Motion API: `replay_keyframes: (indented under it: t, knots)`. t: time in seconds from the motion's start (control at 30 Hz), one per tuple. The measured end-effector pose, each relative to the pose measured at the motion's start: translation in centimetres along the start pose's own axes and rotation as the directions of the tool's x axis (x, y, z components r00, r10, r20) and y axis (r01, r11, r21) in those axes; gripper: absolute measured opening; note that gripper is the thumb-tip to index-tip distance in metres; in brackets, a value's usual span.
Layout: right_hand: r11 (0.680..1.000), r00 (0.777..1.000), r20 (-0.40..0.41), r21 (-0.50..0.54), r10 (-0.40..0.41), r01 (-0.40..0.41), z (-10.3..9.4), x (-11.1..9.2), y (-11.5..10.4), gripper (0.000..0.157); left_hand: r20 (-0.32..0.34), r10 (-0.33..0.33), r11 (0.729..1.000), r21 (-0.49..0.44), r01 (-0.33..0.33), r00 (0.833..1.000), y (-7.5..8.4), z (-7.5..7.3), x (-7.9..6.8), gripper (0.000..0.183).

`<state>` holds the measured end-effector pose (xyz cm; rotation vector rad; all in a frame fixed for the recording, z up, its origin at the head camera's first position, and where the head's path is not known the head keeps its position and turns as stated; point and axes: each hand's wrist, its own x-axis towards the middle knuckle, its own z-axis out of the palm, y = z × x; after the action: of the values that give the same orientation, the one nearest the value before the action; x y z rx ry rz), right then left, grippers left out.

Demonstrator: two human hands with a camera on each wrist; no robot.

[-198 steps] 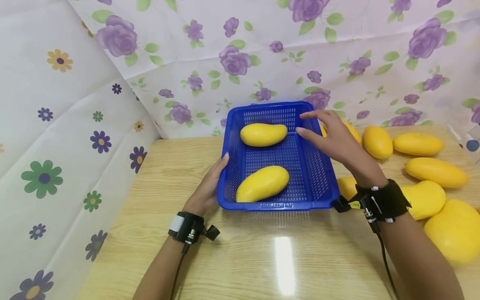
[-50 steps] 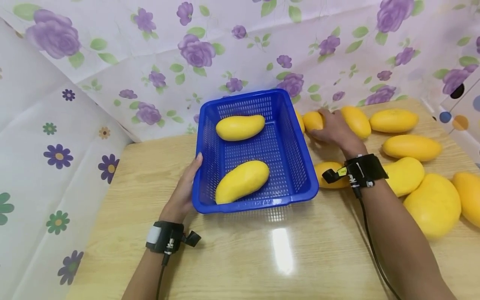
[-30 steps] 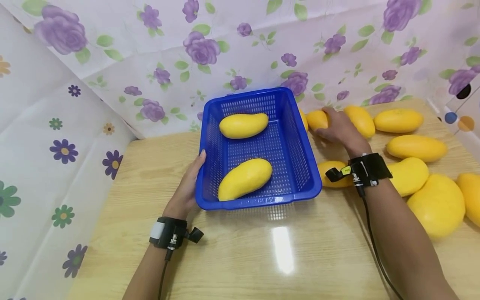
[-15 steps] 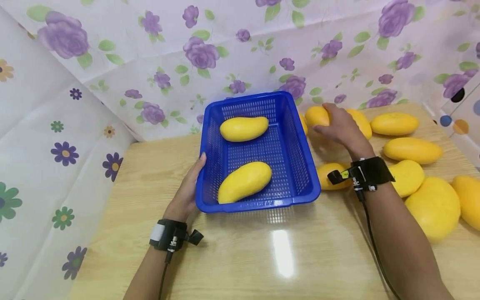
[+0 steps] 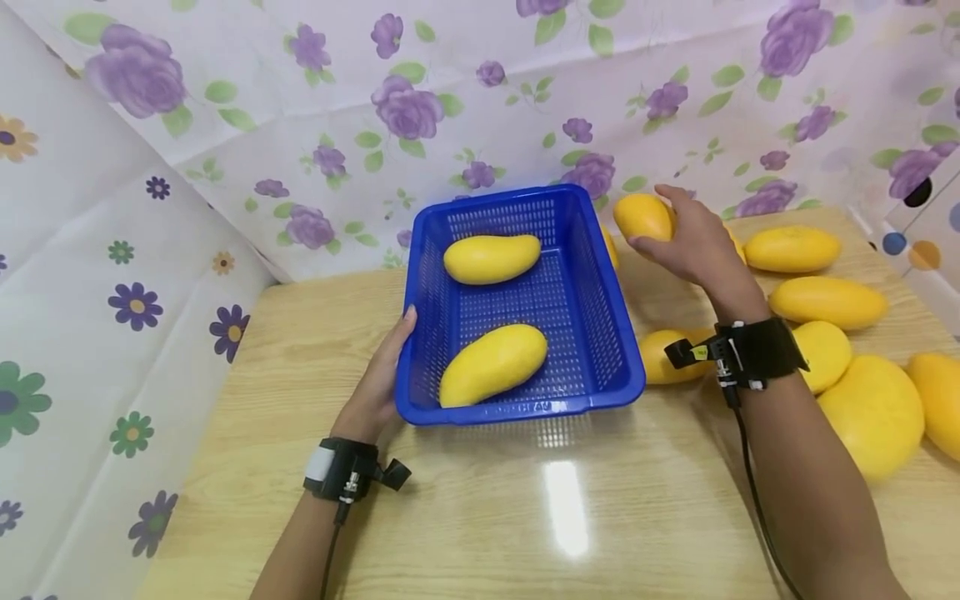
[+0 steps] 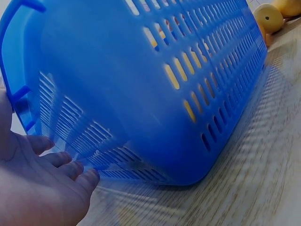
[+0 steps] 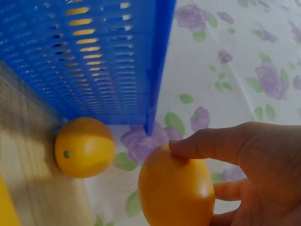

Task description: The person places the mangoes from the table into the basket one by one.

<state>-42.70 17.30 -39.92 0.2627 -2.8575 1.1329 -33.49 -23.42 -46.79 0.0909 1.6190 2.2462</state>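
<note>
The left hand (image 5: 377, 375) grips a blue plastic basket (image 5: 517, 304); the right hand (image 5: 697, 242), beside it, clamps a mango (image 5: 642, 217).

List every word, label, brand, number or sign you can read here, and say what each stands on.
No text can be read with certainty.
Blue basket, near rim: marks that look like raised lettering, too blurred to read.
Yellow tag by the black right-wrist band: small dark marks, too small to read.
</note>
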Motion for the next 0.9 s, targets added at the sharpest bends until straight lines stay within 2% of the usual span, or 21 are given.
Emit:
replay_keyframes:
  t: [0.47, 0.67, 0.9]
  knots:
    - [0.997, 0.997, -0.031, -0.008, -0.071, 0.07, -0.4, -1.7, -2.7, 0.083, 0.01, 0.004, 1.0, -0.005, -0.004, 1.0, -0.3, 0.0, -0.1, 0.068]
    - [0.993, 0.993, -0.029, -0.004, -0.117, 0.117, -0.3, -2.5, -4.0, 0.08, 0.011, 0.004, 1.0, 0.002, -0.004, 1.0, -0.1, 0.1, 0.0, 0.068]
    - [0.992, 0.992, -0.004, 0.006, -0.129, 0.129, 0.2, -3.0, -5.1, 0.082, 0.021, 0.014, 1.0, 0.008, -0.014, 1.0, 0.0, 0.0, 0.0, 0.067]
